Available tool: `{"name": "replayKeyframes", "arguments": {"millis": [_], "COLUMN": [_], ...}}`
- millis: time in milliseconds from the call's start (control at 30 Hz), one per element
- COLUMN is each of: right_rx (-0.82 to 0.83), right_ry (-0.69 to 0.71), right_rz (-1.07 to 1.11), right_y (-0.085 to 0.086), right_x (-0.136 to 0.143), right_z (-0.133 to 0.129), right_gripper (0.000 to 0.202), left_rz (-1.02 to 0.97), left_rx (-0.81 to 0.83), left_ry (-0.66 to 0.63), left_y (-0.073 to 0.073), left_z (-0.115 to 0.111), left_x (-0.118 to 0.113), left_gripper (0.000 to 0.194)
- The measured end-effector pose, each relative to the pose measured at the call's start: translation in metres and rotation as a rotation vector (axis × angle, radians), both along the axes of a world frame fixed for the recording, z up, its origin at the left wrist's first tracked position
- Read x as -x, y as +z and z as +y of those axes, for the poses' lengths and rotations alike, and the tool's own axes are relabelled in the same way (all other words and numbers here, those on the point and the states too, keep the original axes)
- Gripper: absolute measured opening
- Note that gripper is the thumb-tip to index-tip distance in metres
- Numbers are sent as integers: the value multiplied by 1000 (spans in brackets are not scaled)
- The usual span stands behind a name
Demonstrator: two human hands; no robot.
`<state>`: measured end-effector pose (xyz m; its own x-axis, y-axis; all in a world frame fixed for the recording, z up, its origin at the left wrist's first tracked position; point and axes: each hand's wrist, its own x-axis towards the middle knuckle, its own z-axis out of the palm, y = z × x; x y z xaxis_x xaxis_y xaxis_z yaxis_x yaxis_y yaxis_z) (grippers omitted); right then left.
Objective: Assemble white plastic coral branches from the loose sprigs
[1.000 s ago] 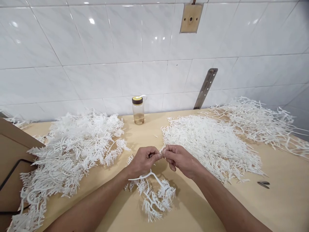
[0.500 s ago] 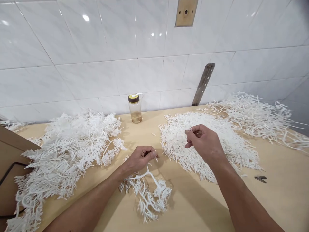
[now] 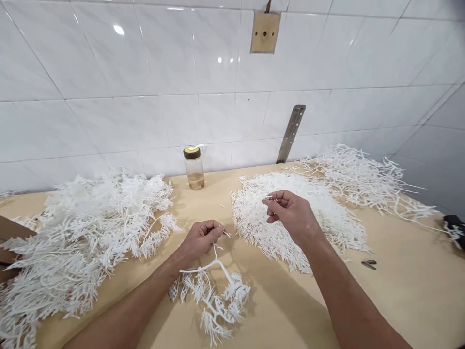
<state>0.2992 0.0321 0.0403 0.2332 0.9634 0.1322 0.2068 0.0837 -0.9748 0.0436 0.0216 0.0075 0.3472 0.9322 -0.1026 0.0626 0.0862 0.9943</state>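
My left hand (image 3: 202,238) is closed in a pinch on the stem of a white plastic branch (image 3: 217,261), whose forked, fringed twigs hang down over the table. Between the thumb and fingers of my right hand (image 3: 288,211) is a small white sprig (image 3: 269,198). That hand hovers above the pile of small white sprigs (image 3: 261,232) on the right. A larger heap of white fringed branches (image 3: 109,232) lies left of my left hand.
A clear bottle (image 3: 195,170) with a dark lid stands near the tiled wall. Bare forked stems (image 3: 363,177) lie at the back right. Small thread snips (image 3: 369,264) rest on the right. A metal bracket (image 3: 291,133) leans at the wall; a black object (image 3: 454,228) sits at the right edge.
The view has turned slightly right, so everything sits further left. My right hand still holds its pinch over the pile, and a sprig now shows clearly in its fingertips.
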Motion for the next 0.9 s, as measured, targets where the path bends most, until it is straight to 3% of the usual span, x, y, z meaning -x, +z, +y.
{"name": "replayKeyframes", "arguments": {"millis": [100, 200, 267, 333, 400, 467, 567, 667, 767, 900], "right_rx": [-72, -288, -359, -318, -234, -138, 6, 100, 159, 183], "right_ry": [-124, -279, -337, -337, -238, -15, 392, 690, 846, 894], "right_rz": [-248, -526, -588, -522, -400, -323, -366, -462, -525, -527], "right_y": [-2, -2, 0, 3, 6, 8, 7, 3, 2, 3], "right_x": [-5, -9, -9, -4, 4, 17, 38, 53, 56, 52], "right_z": [0, -1, -3, -7, -12, -19, -29, -36, -38, -35], "right_gripper": [23, 27, 28, 27, 29, 34, 38, 36, 35, 33], "left_rz": [-52, -149, -218, -261, -283, -296, -276, -238, -246, -274], "left_rx": [11, 39, 49, 54, 63, 66, 48, 12, -32, -41], "left_ry": [42, 74, 95, 100, 97, 95, 95, 120, 192, 263], "left_y": [1, 1, 0, -1, -2, -1, 2, 2, -2, -10], "left_z": [2, 3, 4, 5, 6, 5, 4, 5, 9, 17], "left_x": [0, -1, -1, -1, 0, -1, -1, -1, 0, 2], "left_gripper": [38, 37, 36, 35, 34, 34, 33, 32, 33, 34]}}
